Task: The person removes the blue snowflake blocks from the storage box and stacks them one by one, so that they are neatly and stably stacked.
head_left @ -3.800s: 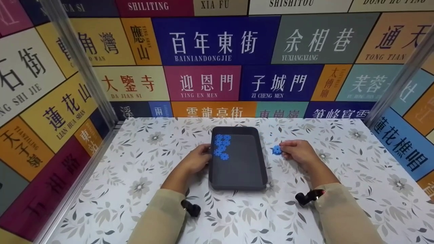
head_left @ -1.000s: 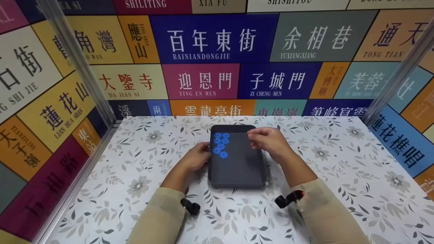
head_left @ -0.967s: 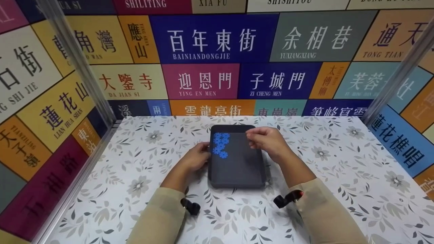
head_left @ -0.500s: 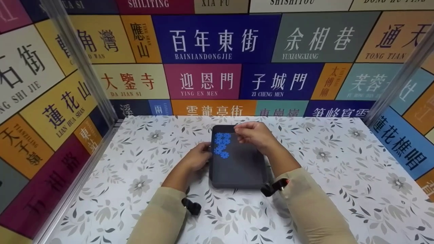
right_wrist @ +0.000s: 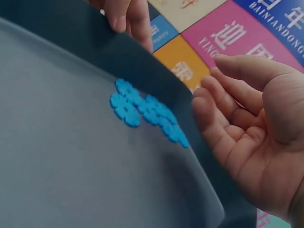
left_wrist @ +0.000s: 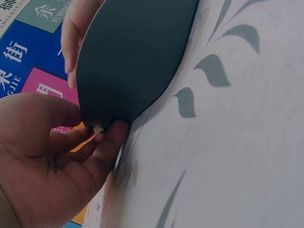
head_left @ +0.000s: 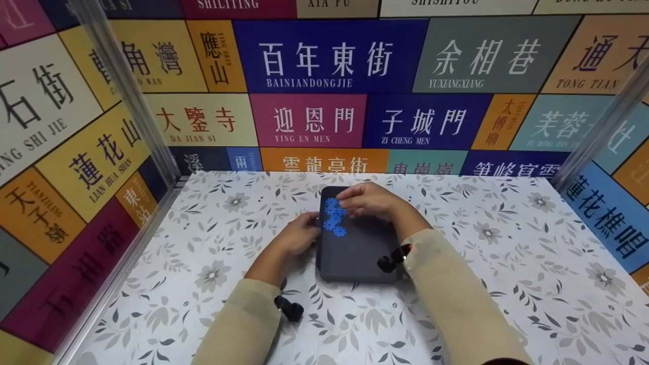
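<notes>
A dark grey rectangular tray point(head_left: 355, 256) lies on the table, with several flat blue flower-shaped pieces point(head_left: 338, 231) grouped along its far left side. My left hand point(head_left: 299, 234) pinches the tray's left rim between thumb and fingers, as the left wrist view shows at the tray's wall point(left_wrist: 135, 47). Over the tray's far end is my right hand point(head_left: 372, 200), fingertips close by the blue pieces. In the right wrist view the right hand point(right_wrist: 256, 118) has its fingers loosely bent and thumb apart, with nothing between them; the blue flower pieces point(right_wrist: 125, 109) lie flat beside it.
A white tablecloth point(head_left: 203, 314) with grey flowers and leaves covers the table. Behind it stands a wall of coloured sign panels point(head_left: 327, 58), with clear upright posts point(head_left: 134, 96) at the corners. A black wrist camera point(head_left: 289, 308) sits on each sleeve.
My right hand held a blue flower piece right of the tray, then moved left over the tray to the grouped pieces. Its fingers have now parted. The left hand stays on the rim.
</notes>
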`<state>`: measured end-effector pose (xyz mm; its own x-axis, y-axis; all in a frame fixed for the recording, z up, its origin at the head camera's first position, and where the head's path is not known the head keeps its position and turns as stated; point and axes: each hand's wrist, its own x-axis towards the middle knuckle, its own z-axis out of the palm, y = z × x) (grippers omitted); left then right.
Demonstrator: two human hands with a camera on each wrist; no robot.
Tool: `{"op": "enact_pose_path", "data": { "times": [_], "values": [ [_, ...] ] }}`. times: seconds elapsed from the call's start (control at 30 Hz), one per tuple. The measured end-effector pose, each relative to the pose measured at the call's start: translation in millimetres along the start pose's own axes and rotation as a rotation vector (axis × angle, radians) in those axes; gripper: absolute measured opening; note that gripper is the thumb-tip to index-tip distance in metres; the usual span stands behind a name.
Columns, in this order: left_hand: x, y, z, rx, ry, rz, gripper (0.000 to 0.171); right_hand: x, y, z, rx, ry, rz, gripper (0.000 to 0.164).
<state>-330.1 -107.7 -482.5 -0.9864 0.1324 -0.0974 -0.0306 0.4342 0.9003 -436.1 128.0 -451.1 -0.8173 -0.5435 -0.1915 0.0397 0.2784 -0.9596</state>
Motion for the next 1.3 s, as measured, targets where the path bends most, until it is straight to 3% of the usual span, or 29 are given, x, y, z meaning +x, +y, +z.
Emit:
{"op": "enact_pose_path", "data": {
  "times": [0.3, 0.47, 0.8, 1.3],
  "values": [
    [-0.6, 2.0, 0.9, 0.005, -0.013, 0.0, 0.057, 10, 18, 0, -0.062, -0.034, 0.031, 0.044],
    [-1.9, 2.9, 0.9, 0.013, -0.018, 0.022, 0.057, 11, 23, 1, -0.207, 0.001, 0.008, 0.035],
    [0.9, 0.1, 1.2, 0.013, -0.026, 0.046, 0.057, 7, 21, 3, -0.498, -0.032, -0.028, 0.032],
    [0.0, -0.1, 0.4, 0.024, -0.02, 0.037, 0.055, 7, 20, 6, -0.722, -0.082, -0.081, 0.031]
  ]
}}
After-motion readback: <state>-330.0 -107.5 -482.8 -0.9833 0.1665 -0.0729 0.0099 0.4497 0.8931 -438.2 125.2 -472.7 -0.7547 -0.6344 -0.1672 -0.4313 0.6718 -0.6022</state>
